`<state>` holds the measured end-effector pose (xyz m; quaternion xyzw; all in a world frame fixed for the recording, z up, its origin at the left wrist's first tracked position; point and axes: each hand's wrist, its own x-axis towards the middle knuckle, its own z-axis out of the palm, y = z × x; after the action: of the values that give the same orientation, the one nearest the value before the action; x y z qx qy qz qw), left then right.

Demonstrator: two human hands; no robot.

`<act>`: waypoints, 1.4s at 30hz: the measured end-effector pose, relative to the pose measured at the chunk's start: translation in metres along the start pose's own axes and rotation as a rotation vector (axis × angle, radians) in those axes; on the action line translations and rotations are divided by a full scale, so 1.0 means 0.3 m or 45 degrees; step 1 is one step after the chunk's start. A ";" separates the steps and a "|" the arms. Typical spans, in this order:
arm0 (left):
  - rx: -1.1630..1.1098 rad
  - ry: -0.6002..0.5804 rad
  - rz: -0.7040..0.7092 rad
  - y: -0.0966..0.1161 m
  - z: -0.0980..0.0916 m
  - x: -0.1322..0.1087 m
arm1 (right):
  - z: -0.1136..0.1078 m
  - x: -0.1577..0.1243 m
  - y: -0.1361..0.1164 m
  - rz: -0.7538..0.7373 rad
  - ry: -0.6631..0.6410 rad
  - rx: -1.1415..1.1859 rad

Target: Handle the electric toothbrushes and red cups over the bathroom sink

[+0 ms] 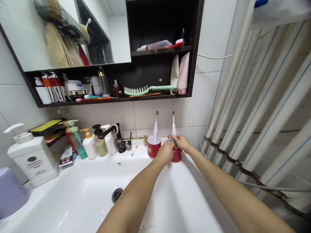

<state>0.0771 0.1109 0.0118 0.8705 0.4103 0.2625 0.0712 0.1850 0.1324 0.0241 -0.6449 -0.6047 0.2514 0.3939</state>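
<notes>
Two red cups stand side by side at the back right of the sink. In the left red cup (pixel 154 150) a pale electric toothbrush (pixel 155 131) stands upright. My left hand (pixel 166 152) is closed at the rim of the right red cup (pixel 177 156), covering its left side. My right hand (pixel 182 143) pinches the lower handle of a second electric toothbrush (pixel 173 128), which stands upright in that cup with its head up. Some fingertips of both hands are hidden. A small brush head (pixel 135 150) lies on the sink ledge, left of the cups.
Behind the white sink (pixel 80 191) stands a black faucet (pixel 120 139), with several pump bottles (pixel 99 140) to its left. A dark shelf cabinet (pixel 167 50) overhangs the ledge, holding a green hairbrush (pixel 145 90). White pipes (pixel 262 97) run along the right wall.
</notes>
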 end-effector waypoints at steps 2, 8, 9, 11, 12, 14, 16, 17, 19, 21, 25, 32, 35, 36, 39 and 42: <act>-0.002 -0.001 0.000 -0.007 0.007 0.011 | 0.003 0.018 0.006 0.005 -0.004 0.007; -0.244 0.282 -0.013 -0.026 -0.012 -0.035 | -0.021 0.005 -0.013 -0.027 0.173 0.044; -0.345 0.355 -0.104 -0.030 -0.029 -0.051 | -0.026 -0.011 -0.026 -0.042 0.250 0.053; -0.636 0.479 -0.333 -0.033 -0.082 -0.088 | -0.028 -0.063 -0.065 -0.097 0.384 0.075; -0.822 0.524 -0.418 -0.029 -0.117 -0.108 | -0.023 -0.098 -0.092 -0.136 0.417 0.082; -1.230 0.579 -0.407 -0.010 -0.200 -0.151 | -0.001 -0.180 -0.161 -0.257 0.384 0.144; -1.528 0.572 -0.208 0.024 -0.286 -0.195 | 0.026 -0.267 -0.243 -0.494 0.257 0.433; -1.617 0.565 -0.119 0.044 -0.325 -0.216 | 0.038 -0.307 -0.284 -0.616 0.184 0.653; -1.728 0.534 0.002 0.079 -0.386 -0.253 | 0.058 -0.373 -0.356 -0.729 0.046 0.934; -1.784 0.512 0.062 0.100 -0.417 -0.284 | 0.074 -0.418 -0.401 -0.736 -0.045 1.088; -1.817 0.505 0.011 0.096 -0.412 -0.334 | 0.108 -0.457 -0.413 -0.593 -0.119 1.202; -1.975 0.410 -0.538 0.046 -0.425 -0.331 | 0.147 -0.439 -0.405 -0.173 -0.130 1.158; -1.939 0.229 -0.638 0.038 -0.448 -0.286 | 0.153 -0.397 -0.420 -0.109 -0.137 1.056; -1.910 0.217 -0.642 0.036 -0.448 -0.270 | 0.157 -0.380 -0.422 -0.093 -0.128 1.015; -1.807 0.205 -0.699 0.019 -0.421 -0.227 | 0.181 -0.330 -0.405 -0.061 -0.074 0.857; -1.707 0.199 -0.842 -0.024 -0.354 -0.205 | 0.211 -0.286 -0.350 -0.038 0.021 0.638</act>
<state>-0.0148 0.0598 0.0753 0.4507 0.4064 0.4819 0.6320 0.0611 0.0570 0.0607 -0.5202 -0.5296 0.3823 0.5502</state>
